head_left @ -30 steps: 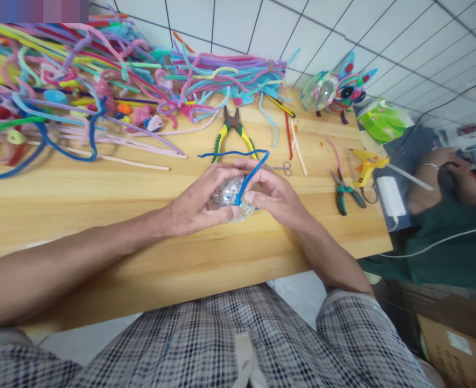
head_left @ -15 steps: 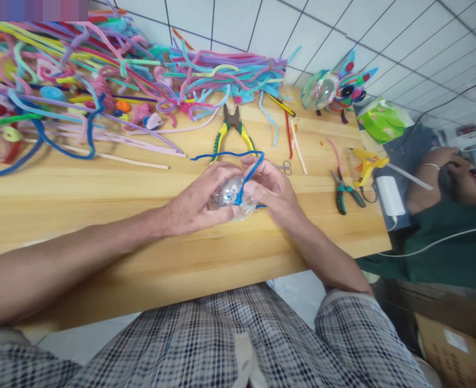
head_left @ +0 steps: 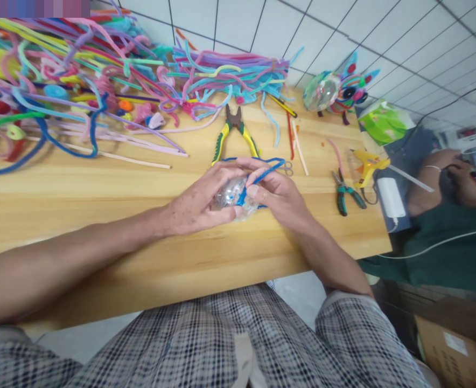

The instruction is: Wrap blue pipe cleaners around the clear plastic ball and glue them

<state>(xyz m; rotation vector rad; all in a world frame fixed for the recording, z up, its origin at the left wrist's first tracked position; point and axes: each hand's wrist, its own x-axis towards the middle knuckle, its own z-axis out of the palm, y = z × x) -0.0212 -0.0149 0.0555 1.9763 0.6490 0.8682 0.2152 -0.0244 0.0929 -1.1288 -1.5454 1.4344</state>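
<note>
My left hand [head_left: 205, 199] is closed round the side of a clear, shiny plastic ball-like piece [head_left: 230, 192], thumb in front and fingers behind. A blue pipe cleaner [head_left: 271, 170] is bent against the piece's right part, and my right hand [head_left: 277, 193] pinches it between thumb and fingers. Its long end loops out over the right fingers and runs back behind them. A short blue end [head_left: 262, 206] pokes out beneath the right hand. The fingers partly hide the piece's underside and far side.
Yellow-green pliers [head_left: 235, 132] lie just beyond my hands, with small scissors [head_left: 288, 167] to their right. Piled pipe cleaners [head_left: 230, 73] fill the back left. Teal-handled pliers [head_left: 347, 196], a yellow glue gun [head_left: 368, 166] and a pipe-cleaner animal [head_left: 349, 89] are rightward. Another person's arm [head_left: 435, 170] shows far right.
The blue pipe cleaner's long end has swung from pointing left to looping right and back over my right fingers. My left hand keeps its hold on the clear piece.
</note>
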